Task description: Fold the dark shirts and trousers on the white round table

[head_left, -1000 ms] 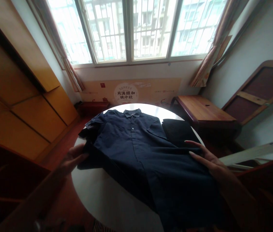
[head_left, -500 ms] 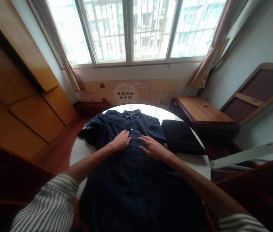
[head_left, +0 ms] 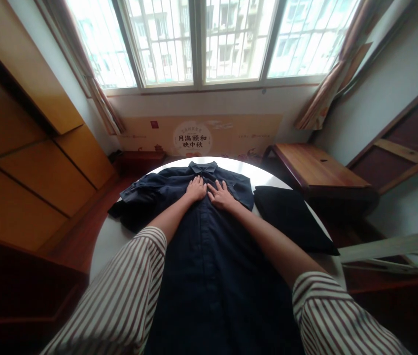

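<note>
A dark navy short-sleeved shirt (head_left: 201, 246) lies spread front side up on a round white table (head_left: 100, 246), its collar at the far edge and its hem toward me. My left hand (head_left: 196, 189) rests flat on the upper chest, just left of the button strip, fingers stretched out. Close beside it, my right hand (head_left: 219, 195) lies on the cloth with its fingers spread. Neither hand grips anything. The shirt's left sleeve area lies over some black cloth (head_left: 127, 216).
Folded black cloth (head_left: 292, 214) lies at the table's right side. Beyond stand a low wooden table (head_left: 320, 165) and, against the wall, a framed wooden panel (head_left: 397, 148). Yellow cabinets (head_left: 46, 172) are on the left. A printed banner (head_left: 231, 130) runs below the window.
Both hands have moved forward along the shirt toward the collar and closer together. The fingers of both now lie on the upper chest. The view has shifted slightly.
</note>
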The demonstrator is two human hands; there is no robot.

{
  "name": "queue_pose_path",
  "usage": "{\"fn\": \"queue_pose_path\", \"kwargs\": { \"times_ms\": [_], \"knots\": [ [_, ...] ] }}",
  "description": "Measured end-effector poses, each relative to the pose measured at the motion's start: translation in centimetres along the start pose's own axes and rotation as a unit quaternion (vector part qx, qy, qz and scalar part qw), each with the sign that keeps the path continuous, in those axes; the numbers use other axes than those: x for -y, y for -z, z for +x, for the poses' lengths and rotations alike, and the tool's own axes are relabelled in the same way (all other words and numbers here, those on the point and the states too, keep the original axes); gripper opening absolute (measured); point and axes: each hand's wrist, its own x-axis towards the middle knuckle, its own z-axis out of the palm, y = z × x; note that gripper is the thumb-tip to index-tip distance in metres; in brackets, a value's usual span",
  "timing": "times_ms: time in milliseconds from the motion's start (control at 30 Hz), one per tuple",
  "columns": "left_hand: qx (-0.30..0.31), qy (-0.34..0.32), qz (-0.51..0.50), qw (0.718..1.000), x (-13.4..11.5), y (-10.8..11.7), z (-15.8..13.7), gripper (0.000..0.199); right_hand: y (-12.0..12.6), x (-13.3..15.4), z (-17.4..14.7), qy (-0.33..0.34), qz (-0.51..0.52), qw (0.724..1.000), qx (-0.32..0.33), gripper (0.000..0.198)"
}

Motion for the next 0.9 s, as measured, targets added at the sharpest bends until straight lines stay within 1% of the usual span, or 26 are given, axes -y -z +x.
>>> {"fn": "queue_pose_path", "kwargs": {
  "times_ms": [67,167,300,467,533,600,700,767,833,900],
  "knots": [
    [-0.005,0.002,-0.005,1.0,0.1,-0.3,0.9,0.061,0.1,-0.7,1.4,-0.011,0.003,1.0,-0.006,0.06],
    [-0.017,0.007,-0.01,1.0,0.2,-0.6,1.9,0.06,0.1,-1.6,2.9,-0.05,0.014,0.999,-0.015,0.059],
    [-0.031,0.014,-0.014,0.999,0.3,-0.9,2.2,0.061,0.2,-2.1,3.8,-0.079,0.021,0.996,-0.023,0.058],
    [-0.045,0.015,-0.02,0.999,0.1,-0.6,1.7,0.059,0.4,-1.5,3.0,-0.088,0.008,0.995,-0.041,0.056],
    [-0.05,0.015,-0.023,0.998,0.0,-0.4,1.6,0.059,1.0,-1.4,2.2,-0.094,-0.005,0.994,-0.048,0.054],
    [-0.055,0.015,-0.026,0.998,-0.1,-0.3,1.4,0.059,2.1,-2.0,1.4,-0.114,-0.021,0.992,-0.057,0.051],
    [-0.061,0.017,-0.031,0.998,-0.2,-0.1,1.3,0.058,4.3,-4.3,-0.1,-0.171,-0.049,0.981,-0.075,0.048],
    [-0.063,0.018,-0.035,0.997,-0.2,-0.1,1.2,0.057,5.8,-6.7,-1.1,-0.22,-0.062,0.97,-0.079,0.054],
    [-0.065,0.018,-0.039,0.997,-0.2,-0.2,1.2,0.058,7.1,-9.4,-2.0,-0.268,-0.061,0.959,-0.063,0.063],
    [-0.066,0.018,-0.043,0.997,-0.2,-0.2,1.2,0.057,7.7,-11.8,-2.8,-0.295,-0.047,0.954,-0.036,0.067]
  ]
}}
